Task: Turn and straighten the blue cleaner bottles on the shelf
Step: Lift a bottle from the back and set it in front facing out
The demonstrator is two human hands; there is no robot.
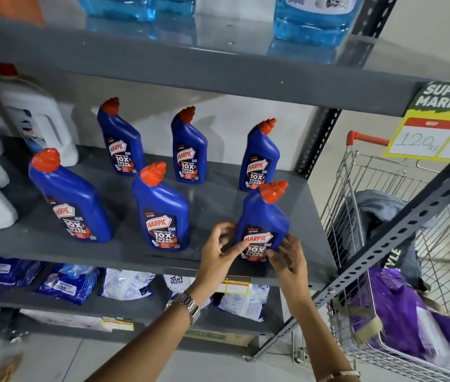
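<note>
Several blue cleaner bottles with red caps stand upright on the grey middle shelf (213, 205), labels facing me, in a back row and a front row. The front right bottle (264, 219) stands near the shelf's front edge. My left hand (222, 250) touches its lower left side, fingers on the label. My right hand (287, 257) holds its lower right side. Both hands cup the bottle's base. The front middle bottle (163, 210) and front left bottle (69, 197) stand free, as do the back-row bottles (189, 147).
White jugs (36, 119) stand at the shelf's left. Clear blue liquid bottles (312, 20) sit on the shelf above. Detergent packets (124, 285) lie on the shelf below. A wire shopping cart (400, 271) with purple packs stands to the right; a yellow price tag (436, 139) hangs above it.
</note>
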